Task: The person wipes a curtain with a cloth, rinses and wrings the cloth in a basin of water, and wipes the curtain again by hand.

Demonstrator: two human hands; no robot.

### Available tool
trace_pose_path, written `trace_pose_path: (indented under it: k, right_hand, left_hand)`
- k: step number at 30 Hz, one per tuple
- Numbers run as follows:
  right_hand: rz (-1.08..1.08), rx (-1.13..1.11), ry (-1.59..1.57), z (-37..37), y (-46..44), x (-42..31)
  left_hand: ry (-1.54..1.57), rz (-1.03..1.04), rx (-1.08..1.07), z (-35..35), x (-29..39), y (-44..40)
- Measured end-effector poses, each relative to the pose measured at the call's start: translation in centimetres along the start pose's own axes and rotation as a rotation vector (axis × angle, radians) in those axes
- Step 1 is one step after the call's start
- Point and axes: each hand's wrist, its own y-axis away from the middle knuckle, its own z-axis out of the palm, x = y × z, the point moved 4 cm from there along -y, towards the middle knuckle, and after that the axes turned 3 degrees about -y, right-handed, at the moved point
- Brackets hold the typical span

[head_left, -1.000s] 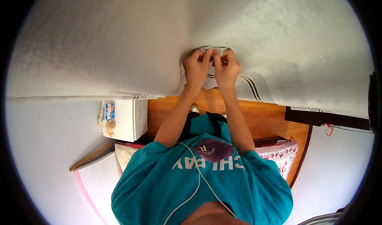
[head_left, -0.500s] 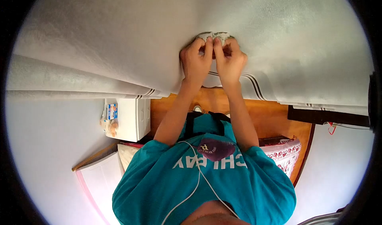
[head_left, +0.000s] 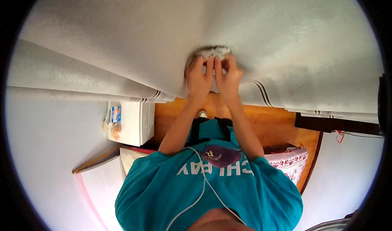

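Note:
My left hand (head_left: 199, 79) and my right hand (head_left: 229, 78) are side by side over the pale grey tablecloth (head_left: 122, 30). Thumbs and fingers are pinched together on a whitish crumpled piece (head_left: 217, 51) with a dark rim. Both thumbs nearly meet at its near edge. Motion blur and my fingers hide much of it, so its kind cannot be made out. Below the hands hangs the cloth's hem, with dark stripes (head_left: 261, 93).
A white cabinet (head_left: 132, 122) stands at the left, with a blue box (head_left: 116, 114) on it. The wooden floor (head_left: 269, 122) shows below the cloth. Patterned fabric (head_left: 290, 161) lies at the right. A white cord (head_left: 201, 190) hangs over my teal shirt (head_left: 163, 190).
Both hands have come down toward my body and slightly left, with the whitish piece still pinched between the fingers. My right hand has shifted left more than my left hand.

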Motion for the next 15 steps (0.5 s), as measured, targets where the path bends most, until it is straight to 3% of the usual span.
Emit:
trace_pose_path:
  k: [6,11,15]
  right_hand:
    - [-0.090,0.002,0.061,1.1,-1.1,0.4]
    - [0.072,-0.164,0.174,2.7,3.0,7.3]
    - [0.063,-0.123,0.120,1.8,2.6,5.4]
  left_hand:
    - [-0.042,0.072,0.029,0.1,-1.4,-1.5]
    - [-0.164,-0.111,-0.093,2.8,-8.8,2.7]
    - [-0.165,-0.124,-0.148,1.2,-5.6,2.2]
